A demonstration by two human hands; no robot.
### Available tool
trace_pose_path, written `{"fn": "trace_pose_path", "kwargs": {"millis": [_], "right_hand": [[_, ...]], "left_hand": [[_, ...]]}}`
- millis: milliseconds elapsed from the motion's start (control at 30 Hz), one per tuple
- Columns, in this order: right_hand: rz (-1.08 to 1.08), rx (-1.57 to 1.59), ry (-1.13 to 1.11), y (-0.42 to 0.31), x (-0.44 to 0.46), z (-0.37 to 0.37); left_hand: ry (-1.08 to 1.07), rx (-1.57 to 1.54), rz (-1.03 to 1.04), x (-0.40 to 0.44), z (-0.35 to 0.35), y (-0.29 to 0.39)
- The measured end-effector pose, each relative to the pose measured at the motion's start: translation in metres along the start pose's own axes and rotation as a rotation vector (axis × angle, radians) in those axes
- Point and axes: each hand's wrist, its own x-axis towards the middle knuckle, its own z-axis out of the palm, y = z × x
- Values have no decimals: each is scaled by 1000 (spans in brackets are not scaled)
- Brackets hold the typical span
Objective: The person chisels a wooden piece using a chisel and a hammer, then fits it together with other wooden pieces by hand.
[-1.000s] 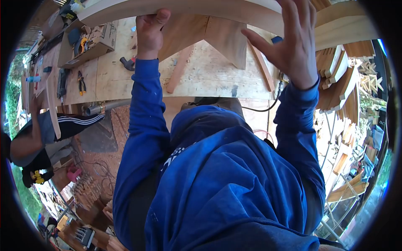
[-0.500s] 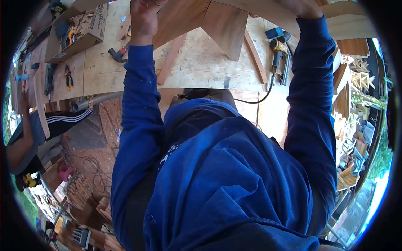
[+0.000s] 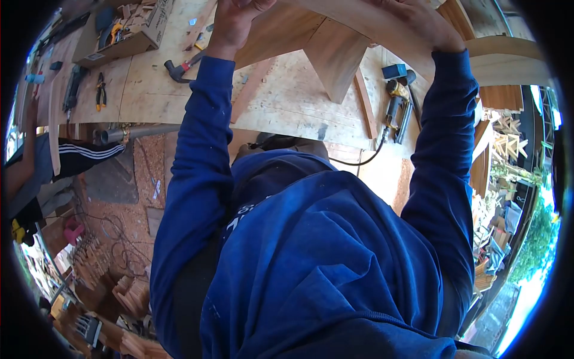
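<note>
My left hand is at the top, its fingers closed at the edge of a wooden assembly. My right hand lies over a long curved board, fingers bent round its upper edge and partly out of view. Under the board, angled wooden pieces meet in a V-shaped notch. Two thin strips, one on the left and one on the right, extend beneath the assembly on the workbench. Beside my right forearm lies a yellow and black nail gun with a hose.
A hammer lies left of my left wrist. Farther left are pliers and a cardboard box of wood pieces. Another person stands at the far left. Cut wood is stacked at the right.
My right hand, earlier raised with its fingers spread, has come onto the curved board. The view has shifted, and the nail gun now shows beside my right forearm.
</note>
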Motion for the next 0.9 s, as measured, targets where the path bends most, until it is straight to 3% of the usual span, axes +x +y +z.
{"fn": "trace_pose_path", "kwargs": {"millis": [67, 167, 267, 367, 433, 467, 533, 567, 633, 667, 800, 900], "right_hand": [[16, -91, 20, 3, 0, 1], [-45, 144, -79, 7, 2, 1], [8, -11, 37, 9, 3, 2], [-173, 237, -17, 16, 4, 7], [-197, -261, 277, 12, 0, 9], [-198, -268, 298, 12, -3, 13], [-201, -520, 707, 17, -11, 25], [-205, -529, 737, 20, -16, 27], [79, -859, 675, 32, -26, 27], [-91, -907, 793, 46, -31, 26], [-80, -920, 876, 52, -45, 37], [-90, -859, 810, 42, -41, 23]], "left_hand": [[-16, 1, -3, -1, -5, -6], [-6, 44, -3, 2, -13, -17], [-36, 22, -2, 4, -19, -21], [-73, 63, -37, 7, -29, -33], [-7, 85, 7, 7, -20, -27], [-25, 83, 20, 8, -18, -25], [-52, 50, -4, 10, -17, -23], [-75, 51, 17, 10, -14, -22], [-31, 44, 27, 8, -9, -17], [-12, 37, 26, 6, -5, -13], [-23, 156, -51, -14, -25, -21], [-3, 158, 19, -19, 5, -5]]}}
